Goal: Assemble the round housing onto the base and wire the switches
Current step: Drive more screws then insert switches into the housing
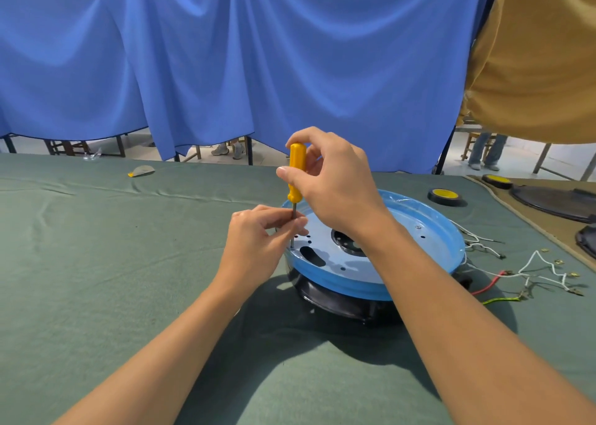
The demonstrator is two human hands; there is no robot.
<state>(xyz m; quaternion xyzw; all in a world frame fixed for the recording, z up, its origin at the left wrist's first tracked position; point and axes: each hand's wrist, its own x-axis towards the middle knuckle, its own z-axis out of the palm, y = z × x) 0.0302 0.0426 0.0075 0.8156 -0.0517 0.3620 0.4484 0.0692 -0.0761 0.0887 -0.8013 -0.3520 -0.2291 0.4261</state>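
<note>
A round blue housing (419, 247) lies on a black base (338, 299) at the middle right of the green table. My right hand (332, 186) grips the yellow handle of a screwdriver (296, 173) that stands upright over the housing's left edge. Its tip sits at a hole near that edge. My left hand (258, 241) pinches the metal shaft low down. White, red and green-yellow wires (503, 276) trail out from under the housing to the right.
A green cloth (113, 263) covers the table. Two black-and-yellow round parts (446, 195) and dark covers (554, 202) lie at the far right. A small grey and yellow piece (142, 170) lies at the back left. A blue curtain (258, 63) hangs behind the table.
</note>
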